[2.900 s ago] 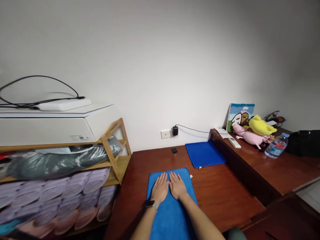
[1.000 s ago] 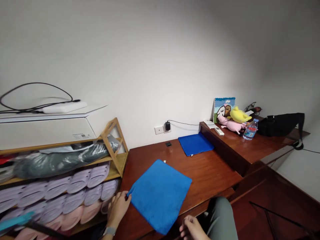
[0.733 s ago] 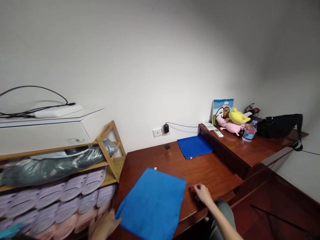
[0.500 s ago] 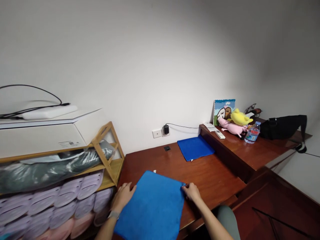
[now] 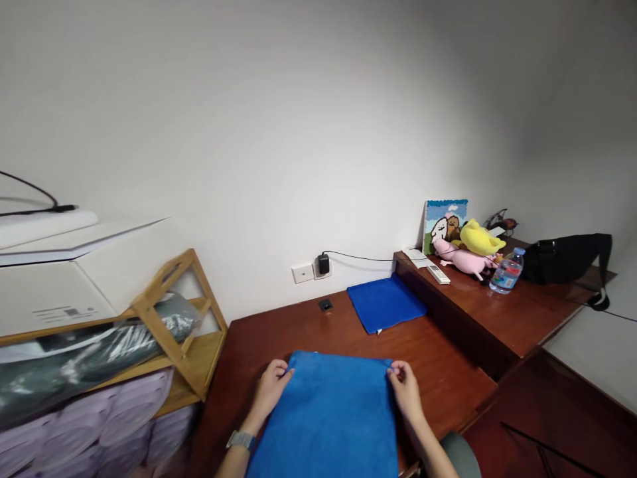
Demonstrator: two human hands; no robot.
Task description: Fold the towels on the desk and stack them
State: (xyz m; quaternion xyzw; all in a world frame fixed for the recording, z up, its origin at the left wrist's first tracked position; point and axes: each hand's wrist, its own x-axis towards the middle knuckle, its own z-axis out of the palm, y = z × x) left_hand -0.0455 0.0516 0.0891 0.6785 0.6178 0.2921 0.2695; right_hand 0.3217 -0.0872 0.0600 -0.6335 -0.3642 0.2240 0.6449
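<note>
A blue cloth (image 5: 331,415) lies spread over the front of the dark red-brown desk (image 5: 269,332), its lower part running out of view. My left hand (image 5: 273,385) pinches the cloth near its far left corner; a watch sits on that wrist. At the far right corner, my right hand (image 5: 404,385) grips the cloth between thumb and fingers. Farther back on the desk lies a folded, darker blue cloth (image 5: 387,304) with a small white tag at its front edge. Neither hand touches it.
On the left stands a wooden rack (image 5: 199,318) with lilac slippers (image 5: 134,405) and a white box (image 5: 60,292). A raised ledge on the right bears a water bottle (image 5: 507,271), plush toys (image 5: 465,257), a remote (image 5: 438,274) and a black bag (image 5: 567,257). A plugged-in adapter (image 5: 323,263) is on the wall.
My left hand has moved right to the cloth's far left corner and closed on it. The cloth's far edge now lies straighter across the desk. My right hand has shifted slightly right. The view has turned.
</note>
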